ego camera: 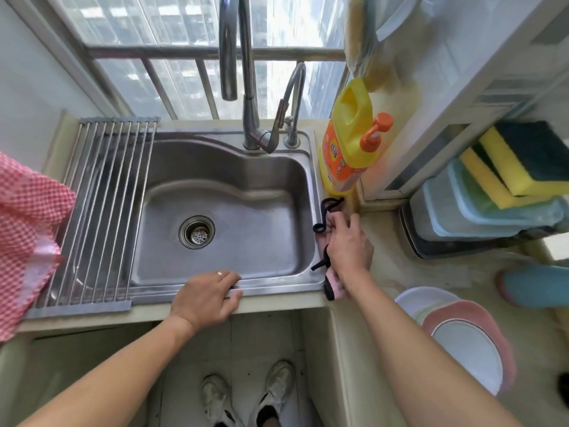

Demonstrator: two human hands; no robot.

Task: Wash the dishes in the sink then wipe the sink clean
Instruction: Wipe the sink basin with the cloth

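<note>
The steel sink (261, 180) holds no dishes; its drain strainer (196, 232) sits in the middle of the basin. My left hand (207, 295) rests flat on the sink's front rim, fingers straight. On the sink's right rim my right hand (348, 245) presses a pink cloth with black trim (334, 288). A stack of plates (462, 334) in white and pink lies on the counter at the right.
A roll-up drying rack (101, 211) covers the sink's left side, with a red checked towel (24, 229) beside it. The tall faucet (246, 87) stands at the back. A yellow detergent bottle (348, 143), sponges (517, 161), plastic tubs (492, 211) and a blue bowl (535, 285) crowd the right counter.
</note>
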